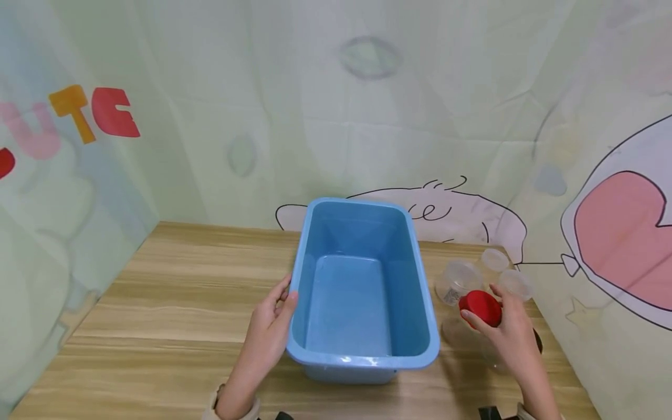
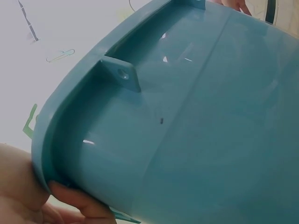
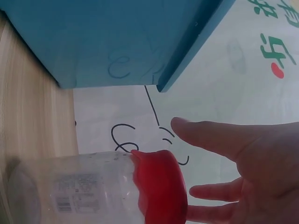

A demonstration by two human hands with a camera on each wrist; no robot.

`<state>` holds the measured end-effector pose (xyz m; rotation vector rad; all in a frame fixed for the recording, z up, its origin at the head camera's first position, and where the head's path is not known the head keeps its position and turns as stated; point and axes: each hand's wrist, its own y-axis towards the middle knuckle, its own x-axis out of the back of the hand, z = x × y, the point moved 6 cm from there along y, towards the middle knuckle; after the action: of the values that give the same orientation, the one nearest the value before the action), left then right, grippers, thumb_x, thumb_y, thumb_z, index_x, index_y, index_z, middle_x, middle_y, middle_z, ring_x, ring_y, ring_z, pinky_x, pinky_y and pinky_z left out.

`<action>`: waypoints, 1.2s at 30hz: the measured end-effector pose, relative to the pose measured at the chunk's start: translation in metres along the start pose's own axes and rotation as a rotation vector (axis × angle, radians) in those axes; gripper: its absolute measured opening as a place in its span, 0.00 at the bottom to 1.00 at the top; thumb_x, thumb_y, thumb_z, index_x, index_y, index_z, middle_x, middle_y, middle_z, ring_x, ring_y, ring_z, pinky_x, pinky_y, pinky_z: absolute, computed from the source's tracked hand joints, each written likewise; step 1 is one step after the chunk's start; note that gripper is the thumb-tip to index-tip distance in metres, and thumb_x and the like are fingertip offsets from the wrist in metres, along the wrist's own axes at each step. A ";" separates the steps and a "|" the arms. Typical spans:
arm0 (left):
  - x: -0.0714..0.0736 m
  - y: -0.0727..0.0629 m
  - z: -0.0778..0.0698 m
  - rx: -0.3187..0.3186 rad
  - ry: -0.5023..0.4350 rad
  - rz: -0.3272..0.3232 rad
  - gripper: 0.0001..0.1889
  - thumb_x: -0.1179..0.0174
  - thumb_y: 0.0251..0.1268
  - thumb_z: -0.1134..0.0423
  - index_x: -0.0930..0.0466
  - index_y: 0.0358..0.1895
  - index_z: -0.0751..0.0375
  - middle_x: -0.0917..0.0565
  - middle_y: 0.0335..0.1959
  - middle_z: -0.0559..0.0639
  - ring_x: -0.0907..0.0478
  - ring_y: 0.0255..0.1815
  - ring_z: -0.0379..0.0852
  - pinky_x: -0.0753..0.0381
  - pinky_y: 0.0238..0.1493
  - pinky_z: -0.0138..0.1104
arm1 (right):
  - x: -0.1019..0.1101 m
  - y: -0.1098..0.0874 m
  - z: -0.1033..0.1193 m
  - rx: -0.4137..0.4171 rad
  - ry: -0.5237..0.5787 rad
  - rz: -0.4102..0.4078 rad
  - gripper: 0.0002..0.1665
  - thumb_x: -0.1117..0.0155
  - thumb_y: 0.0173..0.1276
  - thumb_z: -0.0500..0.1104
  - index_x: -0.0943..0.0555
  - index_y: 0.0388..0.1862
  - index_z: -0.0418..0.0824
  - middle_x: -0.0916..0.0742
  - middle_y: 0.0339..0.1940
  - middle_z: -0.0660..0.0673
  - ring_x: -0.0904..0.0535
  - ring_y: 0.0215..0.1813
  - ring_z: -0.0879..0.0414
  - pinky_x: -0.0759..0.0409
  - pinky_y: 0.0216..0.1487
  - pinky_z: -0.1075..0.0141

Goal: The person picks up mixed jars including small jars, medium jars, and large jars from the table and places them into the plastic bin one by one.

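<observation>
A blue plastic bin (image 1: pixel 362 361) stands on the wooden table in the middle of the head view, with nothing inside. My left hand (image 1: pixel 265 335) grips its left rim, thumb on top and fingers curled underneath, as the left wrist view also shows. To the right of the bin is a clear plastic jar (image 3: pixel 86 186) with a red lid (image 1: pixel 483 308) and a printed label. My right hand (image 1: pixel 513 335) reaches over that lid. In the right wrist view its thumb stands apart from the lid, while the other fingers are spread at the lid's far edge.
Behind the red-lidded jar stand clear containers with translucent tops, one nearer the bin (image 1: pixel 462 274) and others by the wall, a small top (image 1: pixel 494 259) and a wider one (image 1: pixel 516 284). A dark round edge (image 1: pixel 538 341) shows past my right hand. Printed cloth (image 1: pixel 236 116) walls the table's back and sides.
</observation>
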<state>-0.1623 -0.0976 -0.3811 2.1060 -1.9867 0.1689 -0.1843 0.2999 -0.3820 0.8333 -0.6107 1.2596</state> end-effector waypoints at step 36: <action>0.000 0.000 0.001 -0.015 -0.003 0.003 0.26 0.55 0.83 0.59 0.41 0.75 0.71 0.25 0.50 0.63 0.21 0.41 0.52 0.17 0.40 0.40 | -0.010 0.003 -0.013 -0.065 0.020 -0.023 0.43 0.24 0.60 0.40 0.36 0.65 0.19 0.24 0.55 0.22 0.26 0.52 0.29 0.21 0.49 0.39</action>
<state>-0.1624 -0.0975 -0.3821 2.0957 -1.9864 0.1507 -0.1897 0.3051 -0.3971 0.7713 -0.6214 1.2195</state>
